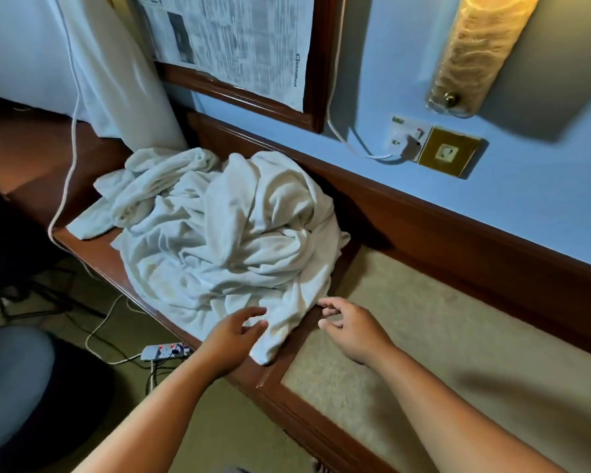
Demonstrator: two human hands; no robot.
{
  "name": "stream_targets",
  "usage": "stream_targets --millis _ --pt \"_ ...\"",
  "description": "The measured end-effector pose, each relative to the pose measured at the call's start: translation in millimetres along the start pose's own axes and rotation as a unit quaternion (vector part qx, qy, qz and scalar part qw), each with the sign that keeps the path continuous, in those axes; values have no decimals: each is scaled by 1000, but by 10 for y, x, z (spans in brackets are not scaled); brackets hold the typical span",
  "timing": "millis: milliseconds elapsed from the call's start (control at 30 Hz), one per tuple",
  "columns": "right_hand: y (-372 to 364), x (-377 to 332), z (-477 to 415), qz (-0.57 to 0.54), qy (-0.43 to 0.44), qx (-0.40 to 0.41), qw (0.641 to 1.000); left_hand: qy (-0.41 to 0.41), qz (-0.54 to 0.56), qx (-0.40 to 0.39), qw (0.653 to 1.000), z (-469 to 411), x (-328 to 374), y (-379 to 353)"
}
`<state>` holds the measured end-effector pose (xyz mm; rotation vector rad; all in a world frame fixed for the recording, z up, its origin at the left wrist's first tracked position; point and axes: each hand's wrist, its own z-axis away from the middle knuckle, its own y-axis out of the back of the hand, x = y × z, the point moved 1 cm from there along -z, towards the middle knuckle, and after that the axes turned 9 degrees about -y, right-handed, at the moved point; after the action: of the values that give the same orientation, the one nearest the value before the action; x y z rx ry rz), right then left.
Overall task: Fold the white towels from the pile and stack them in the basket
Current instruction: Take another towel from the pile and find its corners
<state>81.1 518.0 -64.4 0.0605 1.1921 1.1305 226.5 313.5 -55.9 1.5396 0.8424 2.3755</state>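
Flanking towel pile's [226,233] corner on desk [94,249]: left hand [232,339], right hand [352,331].

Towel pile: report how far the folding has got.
Done: nothing; the towel pile lies crumpled on the desk, no folded towel or basket in view. In hand: left hand and right hand, open, reach toward its near edge. Left: every fold and the stacking.

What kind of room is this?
Probably a hotel room, though not certain: a pile of white towels lies on a long wooden desk along the wall, with a lit wall lamp and a brass socket plate above.
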Motion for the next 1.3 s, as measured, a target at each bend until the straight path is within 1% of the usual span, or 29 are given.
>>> stream_targets --millis 200,300,367,400,467,533,567,600,633,700,733,800,833,900,933,967,1000,1033,1067,1100,1167,1200,1267,1300 --pt "-189 -598 -706 -11 -9 30 999 -22 -15 28 999 -888 -461 548" --pt "-297 -807 -998 -55 -43 63 996 -7 -17 74 997 -1415 -686 824" --pt "-414 -923 -1129 -73 -67 100 990 36 27 108 993 -1755 -822 999" --pt "-482 -974 -1189 -77 -77 114 987 66 59 111 990 -1941 -896 1073" --pt "-607 -1083 -1278 -76 -92 122 985 132 153 71 977 -2260 -1006 1196" --pt "-734 -1173 -1343 -80 -105 122 984 200 249 29 947 -2507 -1106 1308" --pt "-800 -1202 -1358 -90 -113 121 982 203 264 20 943 -2590 -1141 1348" --pt "-863 -1230 -1366 -103 -121 120 980 182 251 21 951 -2638 -1139 1381" --pt "-920 -1271 -1369 -113 -129 121 978 141 212 23 967 -2634 -1072 1415" --pt "-1024 -1348 -1416 -134 -145 119 973 11 74 -4 997 -2529 -881 1482" --pt "-1061 -1388 -1465 -154 -153 125 968 -58 0 -36 998 -2450 -810 1511" --pt "-1108 -1507 -1583 -206 -165 136 955 -161 -98 -124 974 -2263 -758 1552" --pt "-1122 -1590 -1644 -243 -167 133 946 -192 -120 -178 958 -2168 -774 1572" --pt "-1154 -1744 -1776 -289 -172 105 936 -226 -125 -279 925 -1978 -823 1602" --pt "-1175 -1839 -1830 -273 -177 79 942 -230 -118 -312 914 -1895 -855 1608" --pt "-1203 -1948 -1879 -236 -181 51 953 -229 -104 -330 910 -1834 -897 1614" --pt "-1253 -2042 -1926 -185 -185 32 965 -226 -98 -332 911 -1801 -938 1628" --pt "-1316 -2108 -1976 -131 -184 32 974 -220 -91 -329 914 -1794 -990 1652" --pt "-1366 -2155 -2020 -86 -181 53 978 -218 -87 -327 915 -1803 -1026 1688" --pt "-1399 -2196 -2053 -62 -184 86 977 -217 -80 -330 915 -1829 -1059 1731" --pt "-1406 -2270 -2061 -63 -181 130 973 -195 -77 -313 926 -1910 -1138 1826" --pt "-1388 -2283 -2049 -75 -172 134 973 -170 -74 -270 945 -1972 -1170 1889" --pt "-1302 -2284 -1968 -93 -146 116 978 -112 -58 -136 983 -2128 -1209 2005" --pt "-1246 -2248 -1910 -94 -139 93 981 -97 -46 -73 991 -2222 -1224 2052"
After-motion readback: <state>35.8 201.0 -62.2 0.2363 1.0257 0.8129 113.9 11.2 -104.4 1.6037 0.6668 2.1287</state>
